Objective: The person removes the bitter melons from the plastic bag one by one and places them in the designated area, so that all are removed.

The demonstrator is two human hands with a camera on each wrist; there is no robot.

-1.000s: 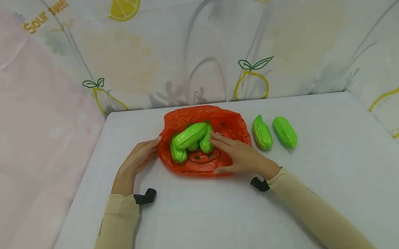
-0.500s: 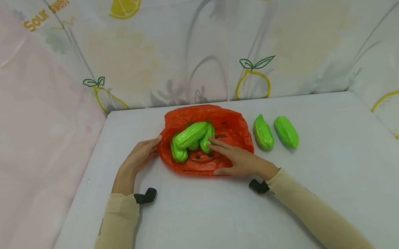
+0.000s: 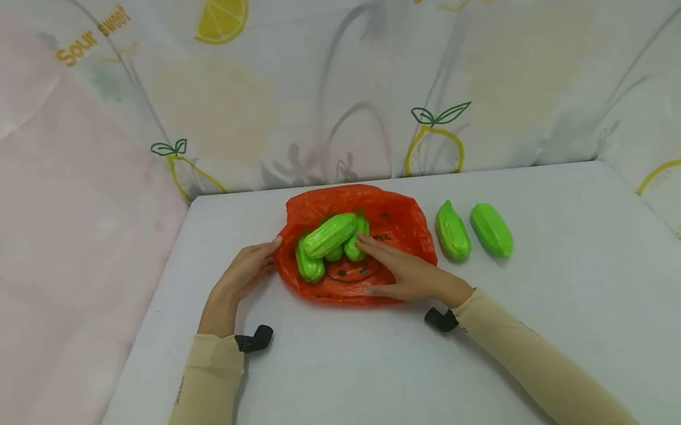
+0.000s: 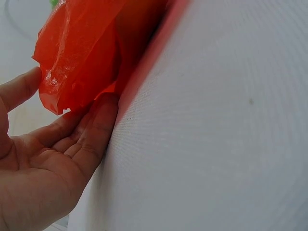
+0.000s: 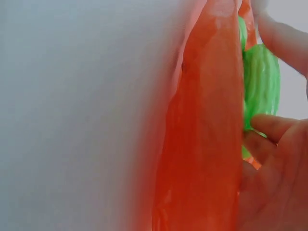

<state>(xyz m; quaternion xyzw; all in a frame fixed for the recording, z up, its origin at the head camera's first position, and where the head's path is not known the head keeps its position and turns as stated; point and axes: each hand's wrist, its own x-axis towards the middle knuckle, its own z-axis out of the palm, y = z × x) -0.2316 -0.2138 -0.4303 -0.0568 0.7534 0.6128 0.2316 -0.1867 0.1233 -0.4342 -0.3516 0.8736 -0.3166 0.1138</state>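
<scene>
A red plastic bag (image 3: 402, 224) lies spread on the table with its mouth up. Several glossy, ridged, oblong green fruits (image 3: 330, 235) are piled in its left part; I cannot tell their exact kind. My left hand (image 3: 243, 271) is at the bag's left rim. In the left wrist view the thumb touches the red film, and the loosely extended fingers lie against it from below. My right hand (image 3: 411, 275) reaches over the bag's right front, thumb and fingers spread. Its fingertips are at the pile's rightmost fruit (image 3: 354, 247); in the right wrist view they overlap a green fruit (image 5: 261, 82).
Right of the bag, two more green fruits, one with a pointed tip (image 3: 453, 232) and one blunter (image 3: 491, 231), lie side by side on the white table (image 3: 344, 383). A lemon-printed curtain (image 3: 314, 71) hangs behind the table and along its sides.
The head view has shifted slightly, so everything sits a little lower and to the right. Both hands, the bag and the fruits otherwise stay nearly where they were.
</scene>
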